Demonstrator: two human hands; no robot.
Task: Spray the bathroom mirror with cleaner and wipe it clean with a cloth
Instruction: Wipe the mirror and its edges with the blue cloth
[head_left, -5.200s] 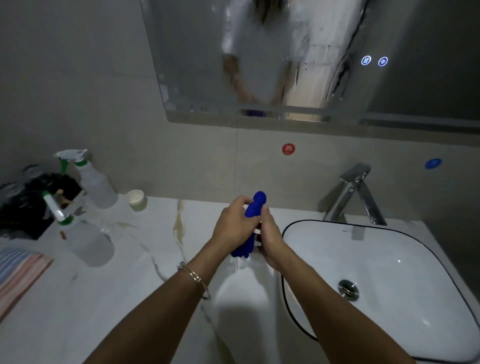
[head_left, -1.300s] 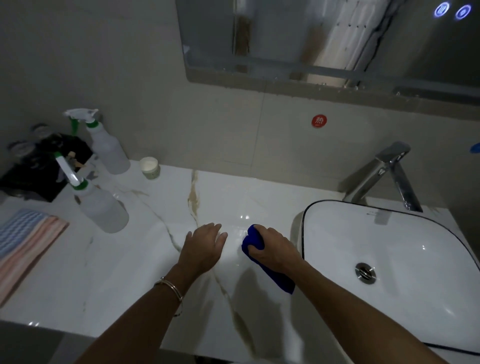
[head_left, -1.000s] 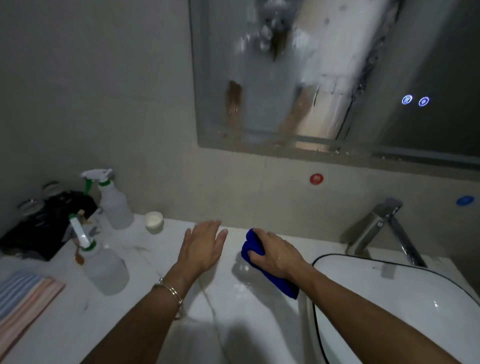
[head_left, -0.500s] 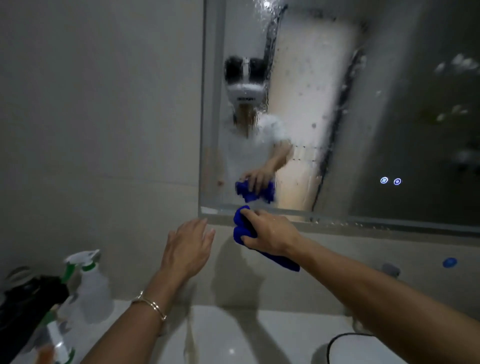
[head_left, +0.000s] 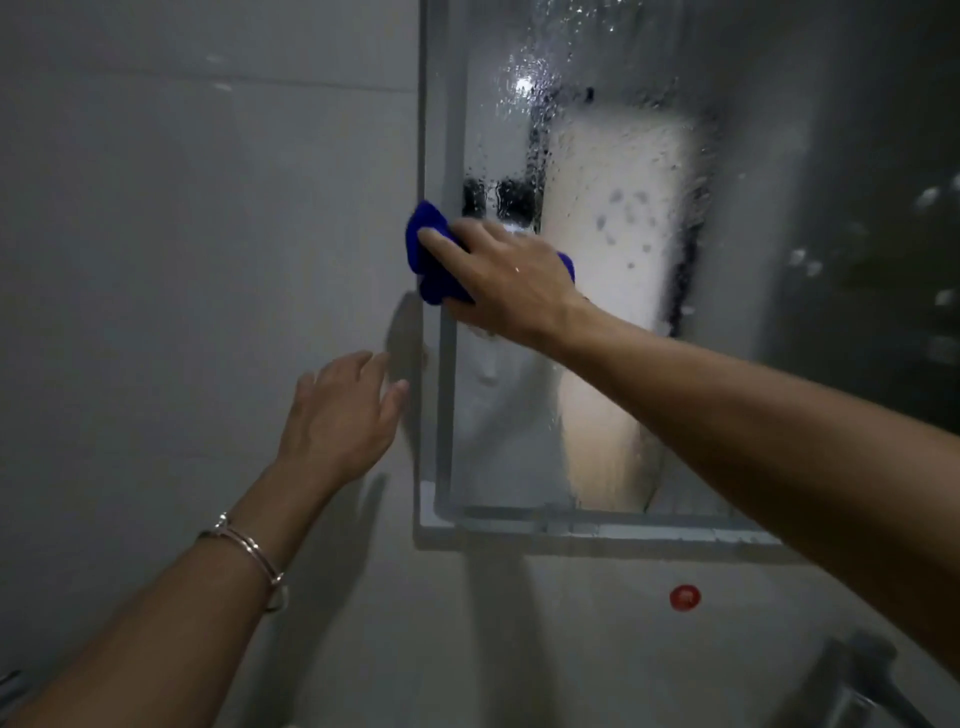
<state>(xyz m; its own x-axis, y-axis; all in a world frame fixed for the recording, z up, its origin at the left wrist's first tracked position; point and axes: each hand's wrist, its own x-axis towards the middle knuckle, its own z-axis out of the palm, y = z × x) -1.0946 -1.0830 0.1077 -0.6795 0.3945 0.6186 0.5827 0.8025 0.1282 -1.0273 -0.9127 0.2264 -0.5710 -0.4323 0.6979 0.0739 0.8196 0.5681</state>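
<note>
Mirror (head_left: 779, 182), wet with droplets and foam, mounted on grey wall (head_left: 182, 234). Right hand (head_left: 504, 280) presses blue cloth (head_left: 428, 244) against the glass at the mirror's left edge, fingers laid over the bunched fabric and thumb tucked beneath it. Cloth shows beyond the fingertips and behind the knuckles. Left hand (head_left: 340, 415), fingers spread and holding nothing, hovers below the cloth, beside the frame; contact with the wall cannot be told. Bracelet (head_left: 249, 556) on left wrist. Red sticker (head_left: 684, 597) below mirror.
</note>
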